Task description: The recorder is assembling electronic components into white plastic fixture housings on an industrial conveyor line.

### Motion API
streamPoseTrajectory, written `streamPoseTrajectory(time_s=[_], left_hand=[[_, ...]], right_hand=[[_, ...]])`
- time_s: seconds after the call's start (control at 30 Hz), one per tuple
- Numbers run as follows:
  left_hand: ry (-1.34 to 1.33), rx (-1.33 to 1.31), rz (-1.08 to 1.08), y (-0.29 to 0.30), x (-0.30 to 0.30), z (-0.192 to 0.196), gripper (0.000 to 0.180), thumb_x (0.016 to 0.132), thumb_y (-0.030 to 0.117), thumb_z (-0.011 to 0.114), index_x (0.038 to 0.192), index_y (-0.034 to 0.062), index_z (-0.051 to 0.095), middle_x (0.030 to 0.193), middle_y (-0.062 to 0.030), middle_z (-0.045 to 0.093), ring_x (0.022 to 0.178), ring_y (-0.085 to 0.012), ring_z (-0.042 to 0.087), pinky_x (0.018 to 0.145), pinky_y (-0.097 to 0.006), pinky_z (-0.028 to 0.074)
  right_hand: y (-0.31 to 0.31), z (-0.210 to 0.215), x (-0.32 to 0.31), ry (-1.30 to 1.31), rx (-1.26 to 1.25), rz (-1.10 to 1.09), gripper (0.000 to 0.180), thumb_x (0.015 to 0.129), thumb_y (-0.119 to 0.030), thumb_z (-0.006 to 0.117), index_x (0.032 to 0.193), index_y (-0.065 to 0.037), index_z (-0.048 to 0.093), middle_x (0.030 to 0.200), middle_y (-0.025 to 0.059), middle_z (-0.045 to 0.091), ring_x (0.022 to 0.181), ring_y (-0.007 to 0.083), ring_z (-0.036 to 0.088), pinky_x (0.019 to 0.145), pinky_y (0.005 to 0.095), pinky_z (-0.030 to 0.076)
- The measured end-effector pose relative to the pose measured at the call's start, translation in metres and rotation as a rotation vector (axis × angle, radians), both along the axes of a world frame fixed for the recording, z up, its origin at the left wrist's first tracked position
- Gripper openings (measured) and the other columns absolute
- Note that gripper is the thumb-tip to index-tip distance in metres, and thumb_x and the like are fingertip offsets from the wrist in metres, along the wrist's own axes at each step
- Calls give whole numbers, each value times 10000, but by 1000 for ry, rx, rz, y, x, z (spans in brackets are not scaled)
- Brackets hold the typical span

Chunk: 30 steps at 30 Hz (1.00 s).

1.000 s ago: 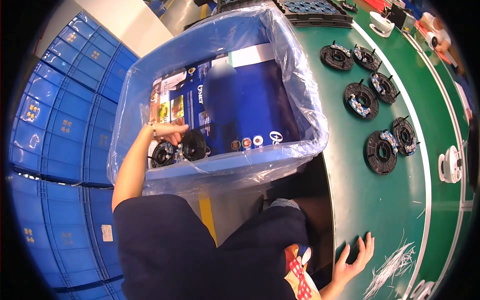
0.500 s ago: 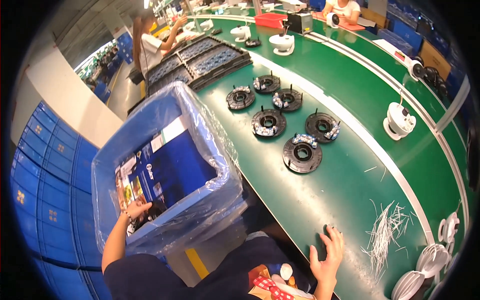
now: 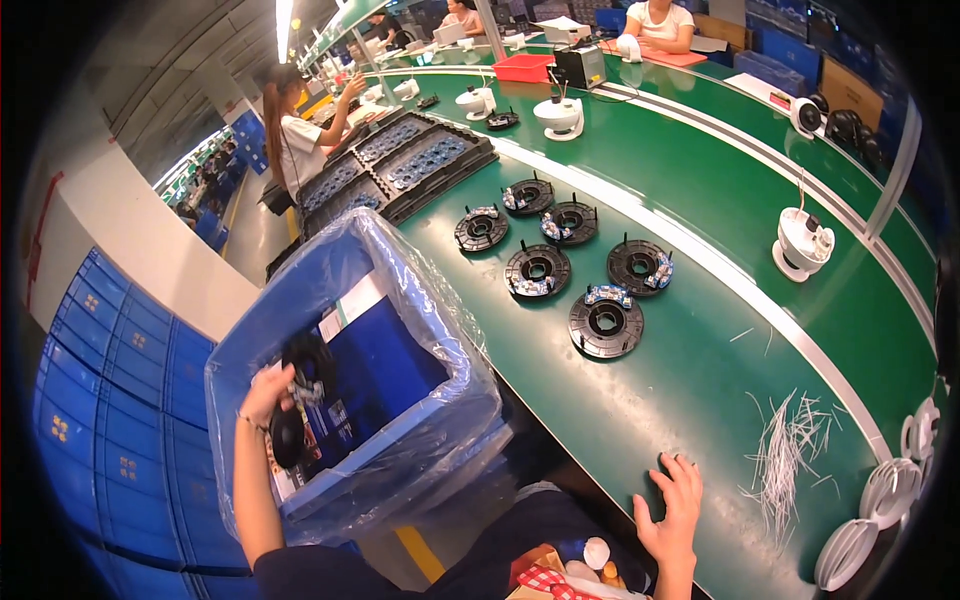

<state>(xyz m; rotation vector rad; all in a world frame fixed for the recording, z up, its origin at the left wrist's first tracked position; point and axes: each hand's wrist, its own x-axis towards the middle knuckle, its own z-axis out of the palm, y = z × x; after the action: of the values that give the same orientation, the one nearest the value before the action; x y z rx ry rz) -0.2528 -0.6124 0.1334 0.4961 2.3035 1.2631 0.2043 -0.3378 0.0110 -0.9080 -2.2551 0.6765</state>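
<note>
**Black discs lifted from a lined blue bin at the edge of a green assembly bench**

Black, ring-shaped plastic parts are in the grasp of the person's left hand (image 3: 268, 392), which reaches down into a blue bin (image 3: 300, 300) lined with a clear plastic bag (image 3: 440, 400) that stands just off the left edge of the bench. The fingers are curled around one black disc (image 3: 308, 362) at the top of the hand, its face tilted up toward the camera; a second dark disc (image 3: 286, 440) hangs just below, apparently held by the same hand, though the grip on it cannot be made out clearly. Both pieces lie inside the bin, against its near wall, above a blue printed carton (image 3: 385, 355) at the bottom.

On the other side, the right hand (image 3: 675, 505) rests flat on the green benchtop (image 3: 700, 380), fingers spread and holding nothing, well apart from the bin. Between the two hands and farther up the bench sit five matching black discs (image 3: 605, 322) laid flat in a loose cluster, several bearing small blue-and-white fittings. That cluster lies up and to the right of the held pieces, across the bin's rim, and nearer to the empty right hand than to the left.

A scatter of thin white strips (image 3: 790, 455) lies just right of the right hand, and white round housings (image 3: 803, 240) stand along the far lane. Dark trays (image 3: 400, 170) sit beyond the bin, where another worker (image 3: 295, 140) stands at the bench.
</note>
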Motion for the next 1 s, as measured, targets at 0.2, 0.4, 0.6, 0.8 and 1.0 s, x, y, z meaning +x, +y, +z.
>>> streamPoseTrajectory(time_s=[0.2, 0.4, 0.6, 0.8, 1.0], left_hand=[[366, 12, -584, 185, 38, 113, 263, 830, 261, 532, 725, 21, 553, 521, 24, 485, 359, -23, 407, 336, -160, 303], [454, -409, -1087, 331, 93, 64, 351, 749, 311, 632, 615, -1, 542, 471, 1, 453, 438, -55, 442, 391, -245, 342], [379, -642, -1425, 346, 92, -21, 402, 724, 308, 664, 524, 15, 475, 449, -36, 494, 402, -105, 495, 393, -251, 362], [527, -702, -1468, 358, 68, -48, 496, 682, 404, 674, 488, 18, 430, 427, -63, 421, 409, -129, 457, 415, -295, 344], [856, -434, -1348, 363, 27, -43, 485, 621, 365, 709, 472, 16, 408, 442, -126, 368, 423, -273, 331, 431, -351, 307]], right_hand=[[4, 5, -4, -30, 9, -22, 332, 591, -83, 659, 905, -36, 561, 1103, 130, 526, 1075, 340, 441, 944, 467, 289], [3, 2, -2, 14, -23, -52, 339, 611, -114, 668, 923, -31, 565, 1119, 125, 509, 1071, 324, 445, 937, 461, 310], [5, 1, 0, -25, -10, -13, 339, 616, -136, 669, 925, -36, 572, 1129, 121, 503, 1082, 317, 432, 935, 485, 300], [8, 4, 3, -29, -18, 3, 342, 617, -143, 675, 924, -32, 573, 1132, 122, 494, 1081, 329, 427, 922, 494, 309], [5, 1, 5, 83, -14, 60, 325, 628, -143, 676, 930, -62, 586, 1124, 104, 520, 1084, 297, 445, 931, 469, 315]])
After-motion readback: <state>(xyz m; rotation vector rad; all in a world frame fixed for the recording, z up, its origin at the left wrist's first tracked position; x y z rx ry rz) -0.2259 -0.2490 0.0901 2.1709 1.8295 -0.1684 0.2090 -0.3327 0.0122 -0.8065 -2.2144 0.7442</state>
